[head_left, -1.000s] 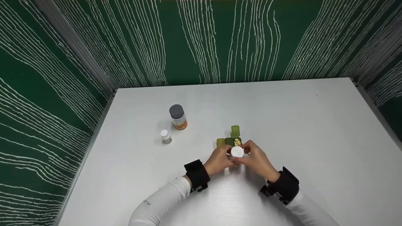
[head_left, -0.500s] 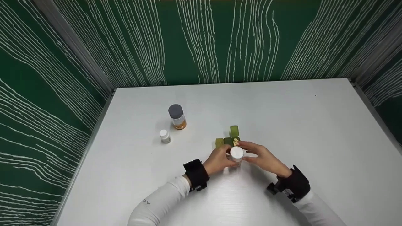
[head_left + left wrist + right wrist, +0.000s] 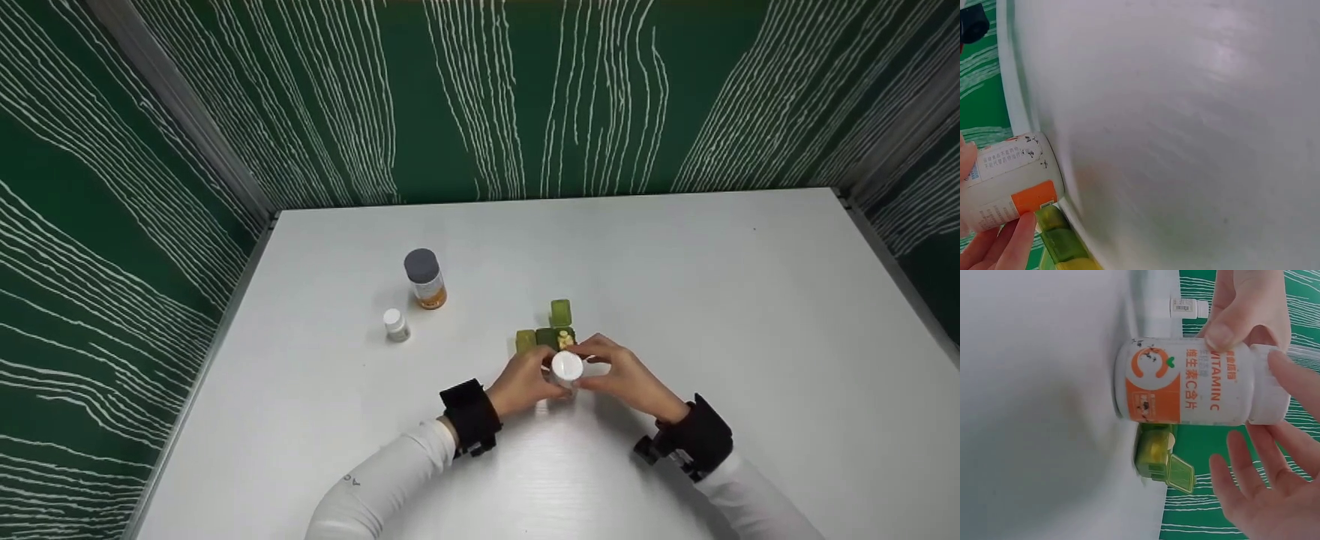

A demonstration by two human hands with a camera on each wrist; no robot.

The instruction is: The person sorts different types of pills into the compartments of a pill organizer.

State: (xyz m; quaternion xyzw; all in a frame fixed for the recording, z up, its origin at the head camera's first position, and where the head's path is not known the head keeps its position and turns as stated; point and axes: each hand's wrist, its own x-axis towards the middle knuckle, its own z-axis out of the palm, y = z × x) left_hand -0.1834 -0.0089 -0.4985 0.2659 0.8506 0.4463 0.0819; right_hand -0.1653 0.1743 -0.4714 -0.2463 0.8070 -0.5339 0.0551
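Left hand [image 3: 525,384] grips the white vitamin bottle [image 3: 1185,381] upright on the surface [image 3: 712,300], fingers wrapped round its body. Right hand [image 3: 622,379] has fingers curled at the cap [image 3: 567,364], pinching it from the side. Green pill box [image 3: 551,336] sits just beyond both hands, lids open, yellow pills in one compartment. Looks like the cap-twisting step; whether on or off, cannot tell. Next move likely needs the left hand to brace the bottle while the right turns the cap.

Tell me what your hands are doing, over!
Left hand grips bottle. Right hand fingers on its cap. Pill box open right behind.
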